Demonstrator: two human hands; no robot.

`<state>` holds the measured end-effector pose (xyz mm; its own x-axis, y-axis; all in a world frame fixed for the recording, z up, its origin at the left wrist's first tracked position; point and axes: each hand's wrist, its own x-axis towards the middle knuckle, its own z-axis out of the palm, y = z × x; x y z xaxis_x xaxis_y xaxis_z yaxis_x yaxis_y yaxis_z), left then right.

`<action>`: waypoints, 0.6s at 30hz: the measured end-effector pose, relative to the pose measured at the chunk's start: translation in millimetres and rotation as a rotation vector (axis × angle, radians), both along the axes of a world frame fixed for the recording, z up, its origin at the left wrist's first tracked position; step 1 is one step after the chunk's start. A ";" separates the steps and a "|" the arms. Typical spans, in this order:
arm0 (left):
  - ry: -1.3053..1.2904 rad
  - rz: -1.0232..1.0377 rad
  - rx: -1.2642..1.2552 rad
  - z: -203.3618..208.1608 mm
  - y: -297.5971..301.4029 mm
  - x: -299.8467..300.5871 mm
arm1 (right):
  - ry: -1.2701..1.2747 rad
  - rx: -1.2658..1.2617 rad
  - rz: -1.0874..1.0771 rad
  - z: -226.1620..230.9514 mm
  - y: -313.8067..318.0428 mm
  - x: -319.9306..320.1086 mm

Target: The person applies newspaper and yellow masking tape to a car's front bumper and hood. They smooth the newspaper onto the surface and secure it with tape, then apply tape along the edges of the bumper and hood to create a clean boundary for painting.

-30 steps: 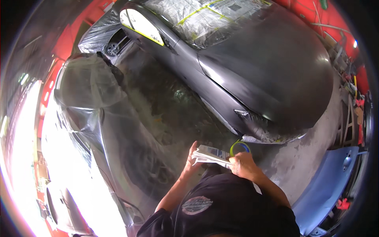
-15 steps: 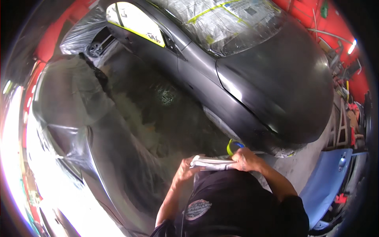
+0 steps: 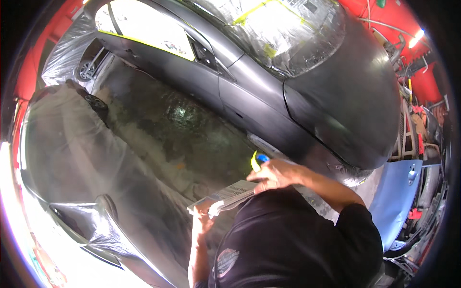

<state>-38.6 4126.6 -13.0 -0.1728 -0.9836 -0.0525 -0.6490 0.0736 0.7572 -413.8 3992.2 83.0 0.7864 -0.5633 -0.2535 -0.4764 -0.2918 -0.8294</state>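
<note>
A folded stack of newspaper [image 3: 234, 196] spans between my two hands in front of my chest, tilted with its right end higher. My left hand [image 3: 202, 220] is closed around its lower left end. My right hand [image 3: 277, 174] is at the upper right end, fingers bent over the paper's edge. That same hand grips a roll of yellow-green masking tape [image 3: 255, 162] with a blue inner core, partly hidden behind the fingers.
A matte dark grey car [image 3: 259, 98] with masked windows stands ahead. A second car under clear plastic sheeting [image 3: 81, 139] is on the left. Between them runs a dark, stained floor [image 3: 158, 110]. A light blue car door [image 3: 396, 197] leans at the right beside stacked parts.
The newspaper has turned from nearly level to tilted, showing its printed face. My left hand moved left and down; my right hand moved left and up with the tape. The view has shifted.
</note>
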 end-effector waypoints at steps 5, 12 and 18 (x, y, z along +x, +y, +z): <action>-0.140 0.145 0.191 -5.5 -30.6 16.7 | -0.023 -0.627 -0.582 -3.1 -156.8 -13.2; -0.188 0.244 0.272 17.2 -128.5 13.5 | 0.278 -1.050 -0.767 15.2 -402.8 -36.6; -0.101 0.300 0.319 39.3 -188.6 0.7 | 0.315 -1.324 -0.633 5.9 -486.9 -39.6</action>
